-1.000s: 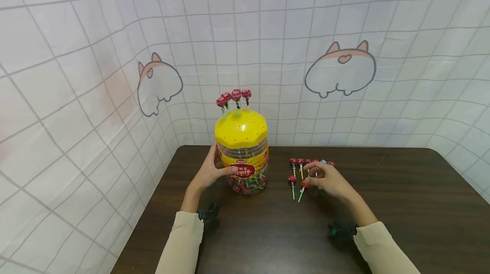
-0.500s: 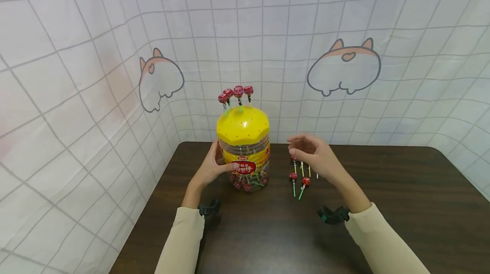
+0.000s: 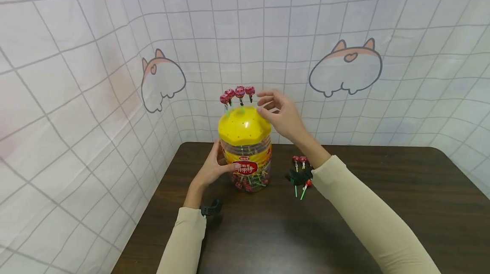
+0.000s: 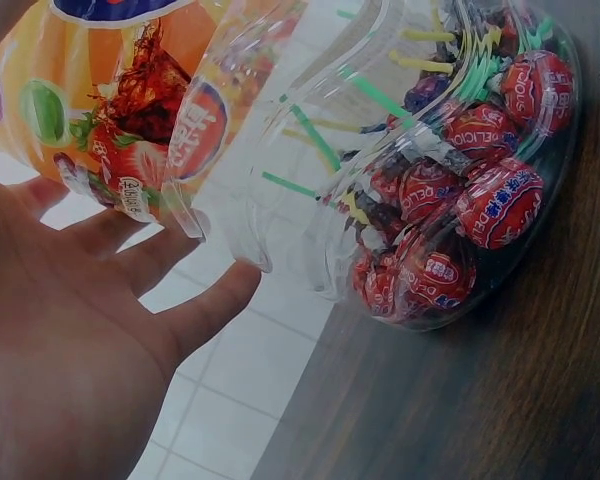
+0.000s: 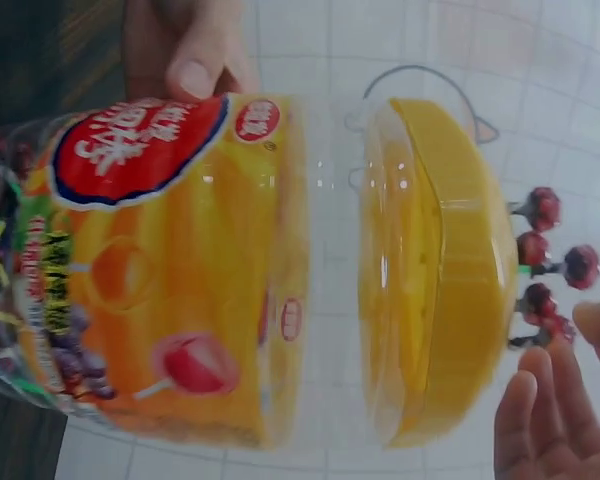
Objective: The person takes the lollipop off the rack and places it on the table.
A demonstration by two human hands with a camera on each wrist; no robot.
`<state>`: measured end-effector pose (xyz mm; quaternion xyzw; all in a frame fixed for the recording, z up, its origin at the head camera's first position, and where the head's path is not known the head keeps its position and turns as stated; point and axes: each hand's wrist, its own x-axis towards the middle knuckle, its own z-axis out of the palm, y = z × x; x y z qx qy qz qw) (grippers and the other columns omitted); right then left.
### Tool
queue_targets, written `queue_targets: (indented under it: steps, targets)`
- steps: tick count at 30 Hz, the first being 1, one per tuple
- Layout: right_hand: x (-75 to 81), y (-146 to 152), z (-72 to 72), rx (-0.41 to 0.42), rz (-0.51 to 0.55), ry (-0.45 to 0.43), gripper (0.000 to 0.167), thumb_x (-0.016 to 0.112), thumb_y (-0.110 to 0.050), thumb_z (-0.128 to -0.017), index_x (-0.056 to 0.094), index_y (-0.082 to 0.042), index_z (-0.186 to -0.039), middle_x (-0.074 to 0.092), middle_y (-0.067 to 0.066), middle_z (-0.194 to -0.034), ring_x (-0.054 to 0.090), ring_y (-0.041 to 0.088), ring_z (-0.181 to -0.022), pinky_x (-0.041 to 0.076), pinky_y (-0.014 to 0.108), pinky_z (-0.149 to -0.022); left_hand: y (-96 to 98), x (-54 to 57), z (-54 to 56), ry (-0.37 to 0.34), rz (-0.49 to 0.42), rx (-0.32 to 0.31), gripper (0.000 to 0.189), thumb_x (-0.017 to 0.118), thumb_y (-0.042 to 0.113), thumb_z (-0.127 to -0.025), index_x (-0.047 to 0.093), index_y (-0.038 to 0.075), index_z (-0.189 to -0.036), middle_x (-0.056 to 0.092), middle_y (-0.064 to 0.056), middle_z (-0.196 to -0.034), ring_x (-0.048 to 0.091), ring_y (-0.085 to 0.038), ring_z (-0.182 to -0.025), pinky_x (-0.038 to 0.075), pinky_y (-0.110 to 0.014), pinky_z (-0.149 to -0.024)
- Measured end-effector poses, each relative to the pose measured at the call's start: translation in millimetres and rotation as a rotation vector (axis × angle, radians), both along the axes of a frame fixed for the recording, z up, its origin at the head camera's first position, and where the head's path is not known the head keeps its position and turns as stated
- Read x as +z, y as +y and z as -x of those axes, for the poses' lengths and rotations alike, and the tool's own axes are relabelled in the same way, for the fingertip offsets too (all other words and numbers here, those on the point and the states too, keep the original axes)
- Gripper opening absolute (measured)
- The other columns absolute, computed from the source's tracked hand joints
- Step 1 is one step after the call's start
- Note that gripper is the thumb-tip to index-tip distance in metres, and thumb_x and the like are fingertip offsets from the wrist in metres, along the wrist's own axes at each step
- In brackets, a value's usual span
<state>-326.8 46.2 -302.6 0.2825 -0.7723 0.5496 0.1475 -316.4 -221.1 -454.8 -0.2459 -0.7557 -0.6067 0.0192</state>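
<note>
"Atop the domed yellow lid (image 3: pixel 244 125) of a plastic candy jar (image 3: pixel 250 157), left of centre on the table (image 3: pixel 245 231), stand several red-wrapped lollipops (image 3: pixel 240 92). Which relation is decisive?"

"That between the rightmost lollipop (image 3: pixel 250 91) and the right hand (image 3: pixel 285 116), the nearer of the two. The lollipop lies just left of the fingertips; its stick is close to vertical, head uppermost."

"The state of that grip?"

"Thumb and forefinger are spread, with nothing visible between them in the head view. The right wrist view sets one lollipop head (image 5: pixel 557 330) between thumb and fingers; whether they touch it cannot be told."

"And the left hand (image 3: pixel 210 169)?"

"It holds the jar lower down, thumb on the front label (image 3: pixel 248 169), fingers on the left side. Further lollipops (image 4: pixel 500 205) lie loose in the jar's base."

"Surface and room?"

"Dark wood grain. Right of the jar lie other lollipops (image 3: pixel 303 159), sticks toward the near edge, partly hidden by a black wrist mount (image 3: pixel 298 177) and the right forearm. At the far side hangs a white gridded sheet (image 3: pixel 275 65) with printed corgi rumps (image 3: pixel 346 72)."
</note>
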Motion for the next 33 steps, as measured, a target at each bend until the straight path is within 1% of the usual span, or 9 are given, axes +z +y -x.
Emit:
queue_targets:
  steps: [3,9,13,16,20,25,29,31,33]
  targets:
    - [5.1,-12,8.1,-0.033,0.016,0.009,0.04,0.068,-0.016,-0.097,0.059,-0.015,-0.136,0.064,0.014,-0.121,0.065,0.029,-0.101,0.059,0.036,-0.081,-0.1,0.8,-0.9,0.0,-0.006,-0.01,0.096,0.08,0.018,-0.088,0.02,0.04,-0.16,0.049,-0.006,-0.149,0.052,-0.031,-0.134,0.045,-0.06,-0.111]
    - [10.9,-25,18.3,-0.117,0.012,-0.03,0.043,0.067,-0.012,-0.097,0.058,-0.016,-0.139,0.065,0.013,-0.117,0.065,0.028,-0.099,0.06,0.038,-0.082,-0.4,0.1,0.0,0.012,-0.02,-0.039,0.095,0.079,0.012,-0.088,0.02,0.035,-0.161,0.049,-0.009,-0.148,0.053,-0.032,-0.134,0.044,-0.062,-0.11]
    - [13.0,-31,23.0,-0.138,-0.006,-0.026,0.044,0.066,-0.011,-0.097,0.057,-0.014,-0.139,0.066,0.015,-0.115,0.066,0.029,-0.1,0.061,0.042,-0.084,-1.3,-0.3,1.1,0.016,-0.021,-0.047,0.095,0.079,0.013,-0.088,0.022,0.036,-0.16,0.05,-0.008,-0.148,0.054,-0.033,-0.133,0.045,-0.062,-0.109]
    - [14.4,-35,25.7,-0.145,-0.01,-0.015,0.043,0.066,-0.01,-0.096,0.058,-0.013,-0.138,0.067,0.015,-0.112,0.066,0.03,-0.099,0.06,0.042,-0.084,-2.7,-0.1,1.1,0.015,-0.018,-0.044,0.094,0.079,0.014,-0.088,0.022,0.038,-0.159,0.05,-0.007,-0.147,0.054,-0.032,-0.132,0.046,-0.062,-0.109]
    - [17.0,-38,27.4,-0.145,0.005,-0.001,0.041,0.067,-0.009,-0.096,0.06,-0.014,-0.136,0.069,0.014,-0.11,0.066,0.028,-0.096,0.06,0.037,-0.078,-4.5,-1.0,1.2,0.013,-0.021,-0.044,0.093,0.079,0.015,-0.089,0.023,0.038,-0.159,0.05,-0.006,-0.148,0.054,-0.032,-0.132,0.046,-0.061,-0.109]
    - [23.4,-38,26.6,-0.128,0.048,0.039,0.039,0.065,-0.007,-0.098,0.061,-0.015,-0.136,0.068,0.014,-0.108,0.065,0.027,-0.092,0.059,0.033,-0.073,-5.1,-2.6,2.6,0.03,-0.025,-0.057,0.092,0.079,0.014,-0.089,0.022,0.035,-0.159,0.049,-0.008,-0.148,0.054,-0.032,-0.133,0.046,-0.062,-0.108]
    - [30.5,-37,22.8,-0.112,0.101,0.064,0.037,0.064,-0.007,-0.099,0.061,-0.013,-0.136,0.066,0.016,-0.107,0.065,0.032,-0.091,0.06,0.028,-0.07,-5.2,-2.6,2.2,0.035,-0.022,-0.059,0.092,0.079,0.015,-0.089,0.022,0.035,-0.159,0.05,-0.008,-0.148,0.054,-0.032,-0.132,0.047,-0.061,-0.108]
    - [33.3,-35,19.7,-0.107,0.116,0.067,0.036,0.063,-0.007,-0.1,0.061,-0.014,-0.135,0.065,0.015,-0.107,0.065,0.031,-0.091,0.059,0.026,-0.068,-5.4,-2.5,1.4,0.03,-0.017,-0.055,0.092,0.079,0.017,-0.089,0.023,0.035,-0.159,0.05,-0.008,-0.147,0.054,-0.033,-0.132,0.046,-0.061,-0.108]
    - [35.1,-34,16.5,-0.101,0.12,0.068,0.036,0.063,-0.008,-0.1,0.062,-0.015,-0.135,0.064,0.014,-0.106,0.065,0.028,-0.089,0.061,0.028,-0.068,-5.4,-2.4,0.4,0.023,-0.014,-0.047,0.092,0.08,0.018,-0.088,0.023,0.036,-0.158,0.05,-0.008,-0.147,0.053,-0.034,-0.133,0.045,-0.062,-0.109]
